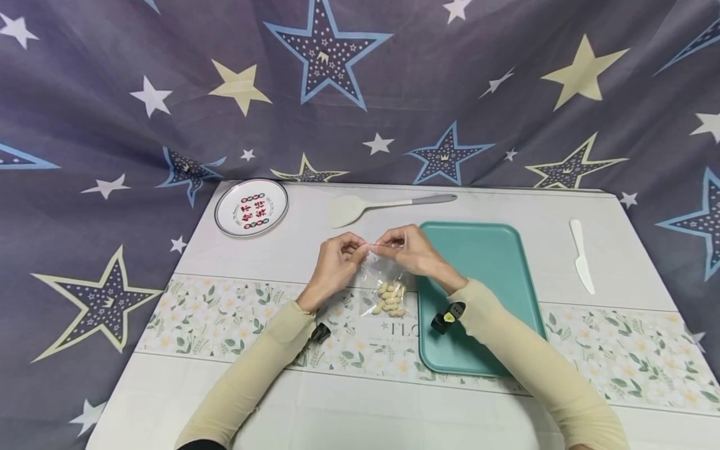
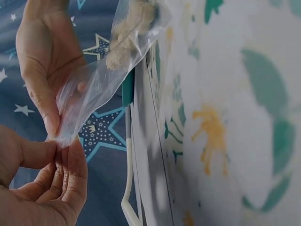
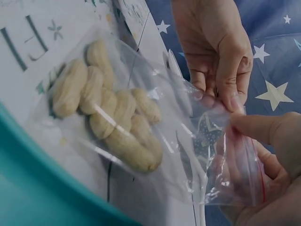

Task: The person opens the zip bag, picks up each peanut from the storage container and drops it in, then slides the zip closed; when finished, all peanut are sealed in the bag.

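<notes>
Between my two hands hangs a clear zip bag (image 3: pixel 176 122) with a red line along its top edge. Several unshelled peanuts (image 1: pixel 390 299) lie in its lower part. My left hand (image 1: pixel 336 262) pinches the bag's top edge between thumb and fingers. Right beside it, my right hand (image 1: pixel 413 251) pinches the same edge, so the fingertips of both nearly meet. In the left wrist view the bag (image 2: pixel 89 94) slants away from the pinched rim. Whether the seal is fully closed cannot be told.
A teal tray (image 1: pixel 478 365) lies under my right forearm. Behind the hands is a white spatula (image 1: pixel 349 211) with a grey handle. A round plate (image 1: pixel 225 209) with red writing stands at the back left, and a white plastic knife (image 1: pixel 582 262) lies at the right.
</notes>
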`<act>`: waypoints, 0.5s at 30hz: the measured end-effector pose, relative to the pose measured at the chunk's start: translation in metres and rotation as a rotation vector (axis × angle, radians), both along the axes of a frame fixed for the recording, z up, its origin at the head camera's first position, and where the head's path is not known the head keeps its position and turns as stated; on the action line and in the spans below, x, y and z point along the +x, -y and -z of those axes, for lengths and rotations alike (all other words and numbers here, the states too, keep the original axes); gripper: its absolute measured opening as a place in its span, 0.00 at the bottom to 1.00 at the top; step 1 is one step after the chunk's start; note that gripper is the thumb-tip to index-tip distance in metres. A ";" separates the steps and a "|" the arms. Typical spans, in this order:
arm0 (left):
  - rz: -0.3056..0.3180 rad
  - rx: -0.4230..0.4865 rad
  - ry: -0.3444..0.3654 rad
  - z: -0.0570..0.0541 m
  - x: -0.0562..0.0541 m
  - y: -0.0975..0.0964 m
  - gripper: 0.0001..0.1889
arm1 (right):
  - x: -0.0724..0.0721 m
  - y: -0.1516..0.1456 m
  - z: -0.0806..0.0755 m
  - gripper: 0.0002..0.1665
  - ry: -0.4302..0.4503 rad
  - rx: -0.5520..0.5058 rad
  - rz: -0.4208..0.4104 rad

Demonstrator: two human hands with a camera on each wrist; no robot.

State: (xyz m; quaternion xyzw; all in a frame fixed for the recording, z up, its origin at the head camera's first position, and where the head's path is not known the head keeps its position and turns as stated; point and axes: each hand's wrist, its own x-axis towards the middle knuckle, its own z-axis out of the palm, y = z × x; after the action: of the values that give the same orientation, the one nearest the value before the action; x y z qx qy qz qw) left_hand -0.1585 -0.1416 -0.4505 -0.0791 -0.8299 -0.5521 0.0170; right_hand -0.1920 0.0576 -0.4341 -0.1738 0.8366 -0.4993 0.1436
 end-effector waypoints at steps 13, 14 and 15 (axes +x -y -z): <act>0.005 -0.051 0.007 -0.002 -0.003 -0.004 0.04 | 0.000 -0.012 0.004 0.12 0.011 -0.014 0.001; 0.005 -0.056 0.008 -0.002 -0.003 -0.004 0.04 | 0.000 -0.013 0.004 0.12 0.016 -0.012 0.000; 0.005 -0.060 0.009 -0.002 -0.003 -0.004 0.04 | 0.000 -0.014 0.004 0.12 0.019 -0.011 -0.002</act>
State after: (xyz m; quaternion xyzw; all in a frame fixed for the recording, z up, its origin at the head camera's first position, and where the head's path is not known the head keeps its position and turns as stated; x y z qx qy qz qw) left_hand -0.1612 -0.1373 -0.4487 -0.0792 -0.8459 -0.5273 0.0095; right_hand -0.1915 0.0719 -0.4383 -0.1707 0.8324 -0.5052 0.1509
